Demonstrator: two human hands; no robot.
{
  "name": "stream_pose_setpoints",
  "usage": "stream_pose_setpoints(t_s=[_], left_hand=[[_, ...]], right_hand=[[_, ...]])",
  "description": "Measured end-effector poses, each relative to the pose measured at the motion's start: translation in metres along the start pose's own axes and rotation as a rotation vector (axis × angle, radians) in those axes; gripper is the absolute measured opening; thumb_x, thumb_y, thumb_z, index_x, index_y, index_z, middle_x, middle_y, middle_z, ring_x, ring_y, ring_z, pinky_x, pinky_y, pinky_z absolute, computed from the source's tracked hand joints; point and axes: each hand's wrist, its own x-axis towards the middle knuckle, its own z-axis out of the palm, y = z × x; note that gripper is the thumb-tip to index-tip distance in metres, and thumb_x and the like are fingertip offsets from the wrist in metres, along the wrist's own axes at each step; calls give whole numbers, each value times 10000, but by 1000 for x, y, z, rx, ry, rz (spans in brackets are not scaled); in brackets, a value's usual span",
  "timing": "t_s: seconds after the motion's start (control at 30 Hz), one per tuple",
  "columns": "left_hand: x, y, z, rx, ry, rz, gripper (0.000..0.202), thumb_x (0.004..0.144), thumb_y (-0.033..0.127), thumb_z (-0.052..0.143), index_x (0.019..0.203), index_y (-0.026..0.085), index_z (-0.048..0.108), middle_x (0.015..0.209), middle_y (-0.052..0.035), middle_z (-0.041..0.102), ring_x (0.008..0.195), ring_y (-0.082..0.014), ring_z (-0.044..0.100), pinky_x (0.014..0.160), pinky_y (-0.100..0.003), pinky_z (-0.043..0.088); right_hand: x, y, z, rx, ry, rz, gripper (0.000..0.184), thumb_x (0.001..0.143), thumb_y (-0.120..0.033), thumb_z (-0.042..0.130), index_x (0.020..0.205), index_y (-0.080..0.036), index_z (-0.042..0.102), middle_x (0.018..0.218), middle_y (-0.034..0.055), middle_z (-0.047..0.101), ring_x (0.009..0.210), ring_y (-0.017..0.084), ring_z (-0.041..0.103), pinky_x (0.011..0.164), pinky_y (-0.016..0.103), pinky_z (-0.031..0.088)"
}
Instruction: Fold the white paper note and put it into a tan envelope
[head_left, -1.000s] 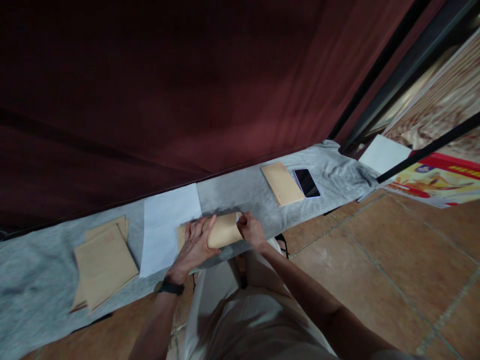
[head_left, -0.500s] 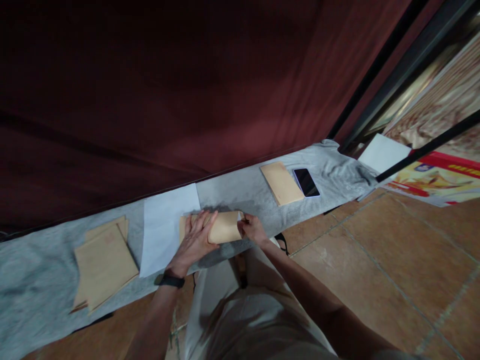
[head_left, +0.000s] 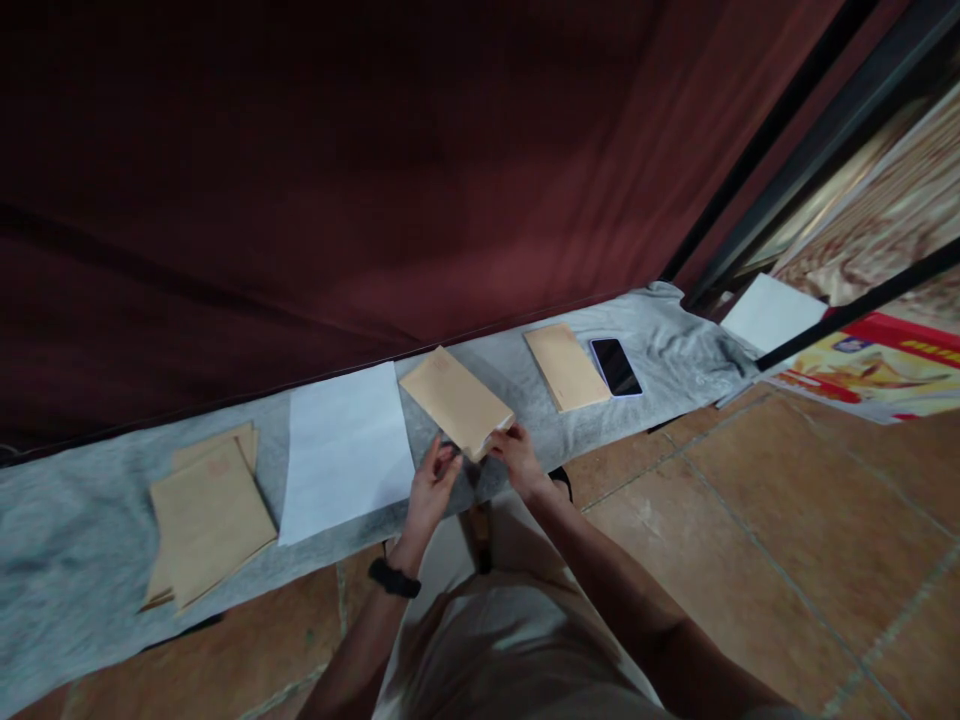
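A tan paper envelope (head_left: 455, 400) lies slantwise above the grey cloth, with a faint printed mark near its far corner. White shows at its near right end, where my right hand (head_left: 517, 455) pinches the edge. Beside the near corner is my left hand (head_left: 435, 482), its fingers apart and slightly curled, holding nothing. Left of the envelope lies a stack of white paper sheets (head_left: 345, 450). Another tan envelope (head_left: 568, 367) rests to the right, next to a phone (head_left: 616, 367).
A loose pile of tan envelopes (head_left: 214, 515) sits at the left on the narrow cloth-covered bench (head_left: 67, 530). A dark red curtain (head_left: 375, 200) hangs along the back. Dark metal bars (head_left: 855, 310) and a colourful printed box (head_left: 885, 365) stand at the right.
The envelope has turned and swung away from me, off the white paper. My left hand has let go of it and moved right, nearer my right hand, which still grips the end.
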Motion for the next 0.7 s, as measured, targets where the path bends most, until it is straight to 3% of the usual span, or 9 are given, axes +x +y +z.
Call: stream_pose_setpoints(t_s=[0.1,0.2,0.47,0.7], left_hand=[[-2,8,14,-369,-34,-225,624,808,470,760,1332,189,571,1024,-93,743,935,-223,730,867,-387,592],[-2,21,23,-587,-51,-351,537,741,449,819,1165,176,633,960,-86,750,795,-189,734,730,-325,598],[5,26,32,-564,-69,-289,505,608,347,869,1037,170,671,875,-37,736,685,-144,677,596,-246,526],[15,17,21,-450,-93,-273,487,630,258,817,1084,166,668,871,-49,735,669,-156,654,583,-260,505]], right_hand=[[-6,-2,3,16,13,30,189,632,-265,661,778,-236,545,737,-14,664,677,160,632,648,281,548],[-11,-3,5,11,10,48,195,640,-293,677,789,-242,563,754,-5,676,685,167,638,640,280,543],[-17,-4,-5,-1,-42,87,328,630,-386,752,877,-224,609,845,30,718,744,199,682,690,326,579],[-13,-6,-20,-26,-46,151,332,615,-380,781,828,-220,582,725,-12,672,639,178,656,647,350,600]])
